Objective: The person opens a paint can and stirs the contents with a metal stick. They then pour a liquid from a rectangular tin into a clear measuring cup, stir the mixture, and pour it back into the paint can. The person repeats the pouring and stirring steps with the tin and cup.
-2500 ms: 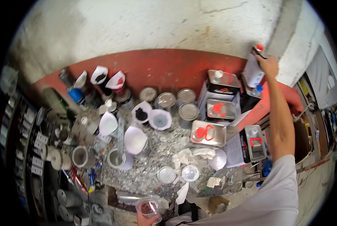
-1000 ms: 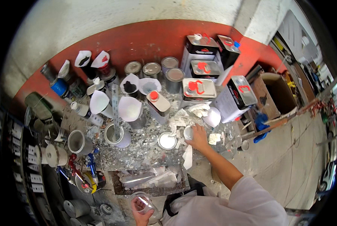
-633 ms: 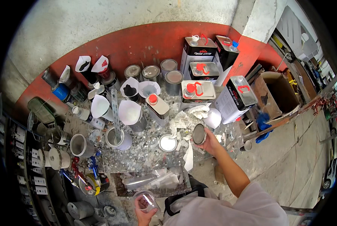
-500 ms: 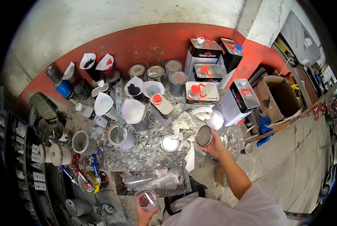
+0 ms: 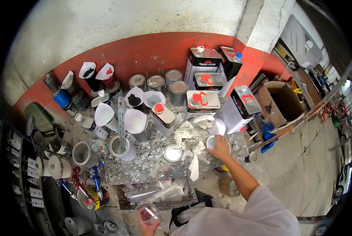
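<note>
Clear plastic meets my skin at the bottom of the head view: my left hand (image 5: 147,225) holds a clear plastic cup (image 5: 153,212), tilted, in front of my body and short of the bench. Its fingers curl around the cup's wall, some showing through it; the grip is probably low to leave the mouth uncovered.

Ahead and to the right, my right hand (image 5: 221,148) reaches over the near right part of the paint-spattered workbench (image 5: 148,171). Thumb and fingers pinch a round metal lid (image 5: 211,142) by its edge, perhaps to avoid the pale face. I cannot tell whether the lid rests on the bench. Just beyond lies a white paper cone (image 5: 217,128); crumpled paper (image 5: 187,129) sits to the left, and a second round lid (image 5: 172,153) lies flat, well apart.

Farther left, a perforated metal strip (image 5: 121,122) stands in an open tub (image 5: 126,154), seemingly propped by its rim. Beside it, a paper strainer (image 5: 136,121) sits in a can's mouth, which appears to support it. A slim rectangular tin with a red cap (image 5: 164,119) stands upright in the middle. Below the bench top, stacked plastic cups (image 5: 140,195) lie sideways in an open drawer (image 5: 123,200), likely for easy reach.
</note>
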Tool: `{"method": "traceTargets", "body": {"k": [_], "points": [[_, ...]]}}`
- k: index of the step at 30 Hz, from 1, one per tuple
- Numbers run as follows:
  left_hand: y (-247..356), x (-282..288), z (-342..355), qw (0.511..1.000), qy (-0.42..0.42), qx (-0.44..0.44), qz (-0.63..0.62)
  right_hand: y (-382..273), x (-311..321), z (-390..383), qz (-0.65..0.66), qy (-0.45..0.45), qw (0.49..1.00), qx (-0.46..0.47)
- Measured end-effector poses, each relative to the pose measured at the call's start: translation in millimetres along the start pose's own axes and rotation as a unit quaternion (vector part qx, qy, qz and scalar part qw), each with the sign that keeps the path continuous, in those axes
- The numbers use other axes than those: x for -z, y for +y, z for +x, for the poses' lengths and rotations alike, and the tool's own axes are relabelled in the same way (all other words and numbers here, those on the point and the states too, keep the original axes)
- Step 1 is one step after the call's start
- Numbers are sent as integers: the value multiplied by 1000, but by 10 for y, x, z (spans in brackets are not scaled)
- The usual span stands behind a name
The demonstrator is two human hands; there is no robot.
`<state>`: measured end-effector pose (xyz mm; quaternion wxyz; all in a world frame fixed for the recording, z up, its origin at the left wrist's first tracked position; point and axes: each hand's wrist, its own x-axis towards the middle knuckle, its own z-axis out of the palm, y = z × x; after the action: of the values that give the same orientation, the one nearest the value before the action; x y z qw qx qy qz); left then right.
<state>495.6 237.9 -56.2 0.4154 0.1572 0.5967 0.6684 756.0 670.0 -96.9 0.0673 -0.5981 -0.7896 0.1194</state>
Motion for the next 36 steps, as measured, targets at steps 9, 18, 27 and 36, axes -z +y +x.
{"method": "traceTargets", "body": {"k": [9,18,27,36], "points": [[12,129,75,1000,-19,-7,19,345,35,-279,19,109,993,-50],[-52,-47,248,999,-38,-11,15,551,1121,61,212,160,962,57],[-873,-328,254,998,38,6,43,587,2908,2714,500,135,854,44],[-603,-1141,183,989,134,60,17,380,3223,4502,-142,-2,968,205]]}}
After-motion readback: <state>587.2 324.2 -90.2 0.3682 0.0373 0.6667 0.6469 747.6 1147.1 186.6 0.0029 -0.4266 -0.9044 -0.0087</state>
